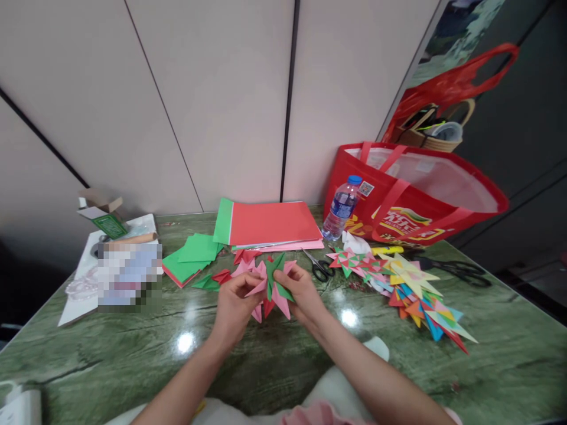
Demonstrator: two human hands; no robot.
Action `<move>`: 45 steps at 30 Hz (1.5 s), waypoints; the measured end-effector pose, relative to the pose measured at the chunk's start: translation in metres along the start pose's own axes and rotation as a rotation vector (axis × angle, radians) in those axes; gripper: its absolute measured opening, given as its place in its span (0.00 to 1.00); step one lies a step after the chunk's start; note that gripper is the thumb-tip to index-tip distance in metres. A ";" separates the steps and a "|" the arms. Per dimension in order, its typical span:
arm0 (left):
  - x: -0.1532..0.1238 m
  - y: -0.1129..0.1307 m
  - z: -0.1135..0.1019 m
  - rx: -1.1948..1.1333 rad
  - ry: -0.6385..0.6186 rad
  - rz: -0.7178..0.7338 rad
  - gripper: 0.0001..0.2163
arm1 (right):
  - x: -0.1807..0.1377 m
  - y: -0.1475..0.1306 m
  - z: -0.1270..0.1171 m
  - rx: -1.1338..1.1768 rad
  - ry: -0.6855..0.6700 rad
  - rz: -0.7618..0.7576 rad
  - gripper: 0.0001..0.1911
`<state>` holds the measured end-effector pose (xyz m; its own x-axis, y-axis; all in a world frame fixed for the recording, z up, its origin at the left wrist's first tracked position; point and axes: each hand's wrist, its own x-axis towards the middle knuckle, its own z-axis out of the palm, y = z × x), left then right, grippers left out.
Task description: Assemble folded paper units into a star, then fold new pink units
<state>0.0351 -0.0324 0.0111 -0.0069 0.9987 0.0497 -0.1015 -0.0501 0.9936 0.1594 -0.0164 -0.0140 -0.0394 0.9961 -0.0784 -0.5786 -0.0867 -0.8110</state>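
Note:
Between my hands is a folded paper star (280, 295) with pink, green and red points, held just above the table. My left hand (235, 301) pinches a pink point on its left side. With thumb and fingers, my right hand (302, 292) grips the green and pink points on the right. Behind the star lie folded pink and red paper pieces (243, 260), partly covered by my left hand. Small green and red folded pieces (208, 283) rest left of it. Black scissors (321, 270) lie just beyond my right hand.
Green paper squares (199, 248) and a stack of red sheets (274, 223) lie at the back. A water bottle (341, 209) stands by a red bag (411, 195). Finished colourful paper stars (410, 283) spread along the right. An opened small box (106, 218) is at left.

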 end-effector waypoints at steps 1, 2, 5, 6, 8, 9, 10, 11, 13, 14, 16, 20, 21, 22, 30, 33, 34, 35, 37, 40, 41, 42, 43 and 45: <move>0.000 0.000 0.000 0.012 0.000 0.019 0.07 | 0.000 0.000 0.000 0.014 0.005 0.014 0.16; -0.001 -0.001 0.000 0.027 -0.004 0.043 0.06 | 0.000 0.001 0.001 0.027 0.013 0.026 0.16; -0.003 -0.003 0.001 0.109 0.002 0.151 0.03 | 0.000 0.002 0.001 0.050 0.056 0.044 0.15; -0.003 -0.004 0.002 0.150 0.014 0.193 0.02 | 0.000 0.003 0.001 0.052 0.076 0.048 0.15; -0.005 -0.007 0.001 0.239 0.035 0.273 0.02 | 0.000 0.005 0.002 0.052 0.117 0.055 0.15; -0.006 -0.008 0.001 0.283 0.041 0.311 0.03 | 0.000 0.006 0.002 0.052 0.137 0.058 0.15; -0.006 -0.010 0.001 0.327 0.040 0.345 0.04 | 0.000 0.007 0.001 0.054 0.154 0.061 0.15; -0.007 -0.012 0.001 0.372 0.036 0.379 0.05 | 0.000 0.008 0.001 0.057 0.168 0.063 0.16; -0.007 -0.014 0.000 0.460 0.033 0.450 0.06 | 0.000 0.010 0.001 0.064 0.185 0.057 0.16; -0.007 -0.014 0.000 0.500 0.035 0.487 0.07 | 0.000 0.011 0.000 0.065 0.189 0.053 0.16; -0.007 -0.014 0.000 0.563 0.034 0.555 0.08 | 0.001 0.013 0.000 0.059 0.196 0.047 0.15; -0.005 -0.013 -0.001 0.620 -0.030 0.626 0.10 | 0.002 0.014 -0.001 0.046 0.220 0.057 0.15; -0.004 -0.014 -0.001 0.625 -0.053 0.629 0.10 | 0.002 0.014 -0.001 0.044 0.226 0.059 0.16; -0.003 -0.015 -0.002 0.628 -0.081 0.627 0.11 | 0.002 0.014 -0.001 0.040 0.232 0.060 0.16; 0.005 -0.034 -0.015 0.776 -0.294 0.812 0.17 | 0.003 0.016 -0.002 0.034 0.236 0.042 0.16; 0.006 -0.034 -0.014 0.841 -0.307 0.782 0.15 | 0.003 0.017 -0.001 0.038 0.255 0.031 0.16; 0.006 -0.033 -0.014 0.855 -0.306 0.764 0.14 | 0.003 0.018 -0.001 0.038 0.262 0.027 0.15; 0.007 -0.033 -0.014 0.867 -0.303 0.747 0.14 | 0.003 0.018 0.000 0.038 0.267 0.022 0.15; 0.007 -0.033 -0.013 0.892 -0.299 0.726 0.13 | 0.003 0.018 0.000 0.037 0.266 0.016 0.15; 0.007 -0.034 -0.014 0.945 -0.281 0.707 0.12 | 0.002 0.017 0.001 0.028 0.258 0.004 0.15; 0.007 -0.034 -0.015 0.966 -0.272 0.700 0.12 | 0.002 0.017 0.001 0.021 0.254 -0.001 0.15; 0.007 -0.034 -0.015 0.989 -0.261 0.692 0.12 | 0.002 0.017 0.001 0.013 0.248 -0.005 0.15; 0.007 -0.034 -0.015 1.011 -0.248 0.688 0.12 | 0.001 0.018 0.001 0.005 0.242 -0.010 0.15; 0.006 -0.034 -0.016 1.049 -0.224 0.694 0.12 | 0.001 0.018 0.002 -0.006 0.229 -0.020 0.15</move>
<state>0.0230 -0.0248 -0.0238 0.4351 0.7470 0.5026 0.6869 -0.6363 0.3511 0.1479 -0.0167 -0.0275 0.1583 0.9686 -0.1917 -0.5724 -0.0682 -0.8171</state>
